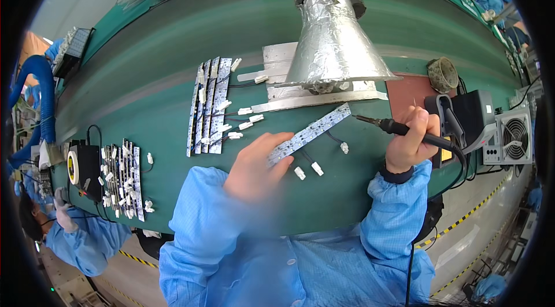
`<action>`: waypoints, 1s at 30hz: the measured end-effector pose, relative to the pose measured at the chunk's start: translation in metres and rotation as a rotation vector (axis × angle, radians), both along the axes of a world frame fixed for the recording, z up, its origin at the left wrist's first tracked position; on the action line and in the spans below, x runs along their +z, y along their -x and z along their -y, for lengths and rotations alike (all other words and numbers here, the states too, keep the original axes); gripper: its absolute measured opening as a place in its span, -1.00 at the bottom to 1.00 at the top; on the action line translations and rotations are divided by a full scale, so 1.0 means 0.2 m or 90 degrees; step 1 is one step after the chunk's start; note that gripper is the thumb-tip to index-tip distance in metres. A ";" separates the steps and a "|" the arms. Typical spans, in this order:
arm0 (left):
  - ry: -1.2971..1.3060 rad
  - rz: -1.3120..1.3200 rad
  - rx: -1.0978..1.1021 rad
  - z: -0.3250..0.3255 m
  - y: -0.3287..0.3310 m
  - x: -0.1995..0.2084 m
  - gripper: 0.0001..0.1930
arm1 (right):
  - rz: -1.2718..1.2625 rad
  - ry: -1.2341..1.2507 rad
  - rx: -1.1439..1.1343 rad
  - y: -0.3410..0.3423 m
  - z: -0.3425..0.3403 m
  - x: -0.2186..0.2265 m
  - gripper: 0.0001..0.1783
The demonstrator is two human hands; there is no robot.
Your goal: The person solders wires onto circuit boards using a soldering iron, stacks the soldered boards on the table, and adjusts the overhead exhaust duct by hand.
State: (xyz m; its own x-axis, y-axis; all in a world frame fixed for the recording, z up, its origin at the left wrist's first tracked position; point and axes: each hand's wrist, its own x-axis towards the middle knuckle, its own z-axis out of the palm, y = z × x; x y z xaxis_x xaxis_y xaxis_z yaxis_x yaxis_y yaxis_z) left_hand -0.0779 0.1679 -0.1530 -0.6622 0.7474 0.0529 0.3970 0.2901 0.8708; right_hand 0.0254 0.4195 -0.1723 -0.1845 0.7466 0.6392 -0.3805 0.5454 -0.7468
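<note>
Between the fingers and thumb of my left hand is the near end of a long, narrow circuit board. The board slants up to the right, and short dark wires with white connectors hang from its lower edge. My right hand is closed around a black soldering iron. Its tip points left, close to the board's far end; whether they touch I cannot tell. Part of my left hand and sleeve is blurred.
A foil-covered fume hood hangs beyond the board. Several circuit boards lie to its left, with another group farther left. At right are a soldering iron stand, a round pot and a fan unit. A co-worker sits at left.
</note>
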 end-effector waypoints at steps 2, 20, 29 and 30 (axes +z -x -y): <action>0.012 -0.005 0.007 0.01 0.00 0.00 -0.60 | 0.047 -0.024 0.008 0.00 0.01 0.00 -0.61; 0.016 -0.034 0.013 0.00 -0.01 -0.01 -0.63 | 0.105 -0.043 -0.026 0.01 0.01 -0.03 -0.59; 0.024 -0.035 0.009 0.00 -0.01 -0.01 -0.63 | 0.087 -0.038 -0.014 0.02 0.01 -0.03 -0.59; 0.024 -0.030 0.011 0.00 -0.01 -0.01 -0.63 | 0.084 -0.039 -0.009 0.02 0.01 -0.03 -0.59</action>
